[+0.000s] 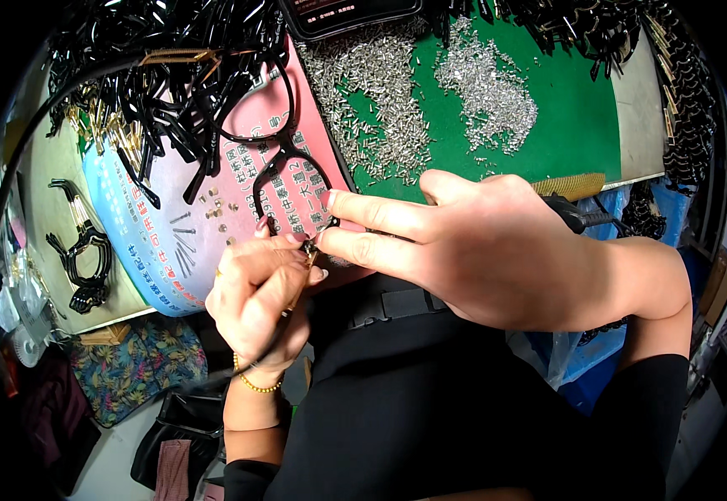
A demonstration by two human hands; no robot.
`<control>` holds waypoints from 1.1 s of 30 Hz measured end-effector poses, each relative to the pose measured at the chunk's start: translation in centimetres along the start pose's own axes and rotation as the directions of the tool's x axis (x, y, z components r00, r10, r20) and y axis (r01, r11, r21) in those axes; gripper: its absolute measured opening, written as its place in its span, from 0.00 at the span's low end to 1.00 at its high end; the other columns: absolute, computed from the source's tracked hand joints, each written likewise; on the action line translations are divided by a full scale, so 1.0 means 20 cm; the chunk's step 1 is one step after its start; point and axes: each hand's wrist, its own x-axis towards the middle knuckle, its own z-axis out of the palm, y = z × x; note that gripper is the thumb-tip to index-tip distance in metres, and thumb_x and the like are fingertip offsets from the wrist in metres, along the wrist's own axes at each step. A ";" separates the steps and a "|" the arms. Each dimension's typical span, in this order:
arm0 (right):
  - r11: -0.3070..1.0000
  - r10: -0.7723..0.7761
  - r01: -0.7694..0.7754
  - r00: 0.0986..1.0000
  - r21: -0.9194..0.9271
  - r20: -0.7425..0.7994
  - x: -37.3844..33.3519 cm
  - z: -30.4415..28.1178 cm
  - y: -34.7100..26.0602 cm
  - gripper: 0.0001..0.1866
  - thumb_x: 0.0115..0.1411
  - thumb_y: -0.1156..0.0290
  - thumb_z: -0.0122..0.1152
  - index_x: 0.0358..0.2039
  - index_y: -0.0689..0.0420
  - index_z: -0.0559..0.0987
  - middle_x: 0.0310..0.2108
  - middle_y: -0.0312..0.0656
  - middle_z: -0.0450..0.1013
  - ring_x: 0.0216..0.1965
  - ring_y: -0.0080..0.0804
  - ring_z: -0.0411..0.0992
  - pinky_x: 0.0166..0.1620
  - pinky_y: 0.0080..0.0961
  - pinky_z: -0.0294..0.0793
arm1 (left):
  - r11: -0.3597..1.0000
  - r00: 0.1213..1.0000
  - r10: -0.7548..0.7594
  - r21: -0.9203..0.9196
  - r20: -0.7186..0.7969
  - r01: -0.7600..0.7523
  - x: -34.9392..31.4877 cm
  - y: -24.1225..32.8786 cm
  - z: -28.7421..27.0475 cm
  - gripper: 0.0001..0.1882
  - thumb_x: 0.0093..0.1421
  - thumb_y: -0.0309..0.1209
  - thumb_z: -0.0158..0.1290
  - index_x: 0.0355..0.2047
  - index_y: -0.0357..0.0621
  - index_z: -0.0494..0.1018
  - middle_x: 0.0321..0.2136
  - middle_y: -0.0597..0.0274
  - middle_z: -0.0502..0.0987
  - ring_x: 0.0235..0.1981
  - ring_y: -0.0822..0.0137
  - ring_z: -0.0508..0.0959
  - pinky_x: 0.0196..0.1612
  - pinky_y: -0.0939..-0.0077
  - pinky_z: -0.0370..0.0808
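Note:
A black eyeglass frame point(287, 152) stands in front of me over a pink printed sheet, and a long dark temple runs left from its far end. My left hand point(262, 292) is closed round a second temple point(298, 292), gold near the hinge and dark toward the tip. At the frame's near corner its fingertips meet those of my right hand point(472, 246). Two fingers of the right hand reach to the hinge and press there; its thumb is hidden. Whether a small screw or tool sits between the fingertips is hidden.
Heaps of small silver metal pieces point(489, 96) lie on a green mat point(568, 117). Loose black temples point(155, 50) pile up at the far left. A black-framed screen device point(351, 17) stands at the back. A folded pair of glasses point(84, 250) rests at left.

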 end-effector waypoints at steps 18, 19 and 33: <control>1.000 -0.004 0.004 0.999 -0.021 -0.036 0.01 0.01 0.00 0.31 0.49 0.73 0.64 0.57 0.41 0.77 0.58 0.27 0.72 0.25 0.24 0.68 0.21 0.15 0.71 | 0.930 0.951 -0.282 -0.209 0.126 0.303 -0.03 0.00 -0.03 0.16 0.50 0.11 0.62 0.36 0.40 0.74 0.35 0.59 0.66 0.35 0.62 0.80 0.40 0.70 0.81; 1.000 -0.007 0.006 0.999 -0.022 -0.040 0.01 0.01 0.00 0.30 0.50 0.73 0.65 0.56 0.41 0.78 0.58 0.27 0.72 0.25 0.23 0.68 0.21 0.15 0.71 | 0.811 0.881 -0.447 -0.345 0.154 0.472 -0.07 0.01 -0.04 0.15 0.50 0.11 0.63 0.36 0.40 0.74 0.35 0.59 0.67 0.36 0.61 0.80 0.40 0.69 0.81; 0.952 -0.084 0.020 0.976 -0.304 -0.200 0.02 0.09 -0.02 0.21 0.56 0.63 0.63 0.52 0.38 0.80 0.50 0.23 0.76 0.22 0.21 0.65 0.19 0.12 0.65 | 0.993 0.982 -0.110 -0.018 0.154 0.114 0.02 0.03 -0.07 0.13 0.46 0.17 0.68 0.31 0.40 0.77 0.36 0.56 0.75 0.28 0.65 0.82 0.28 0.76 0.81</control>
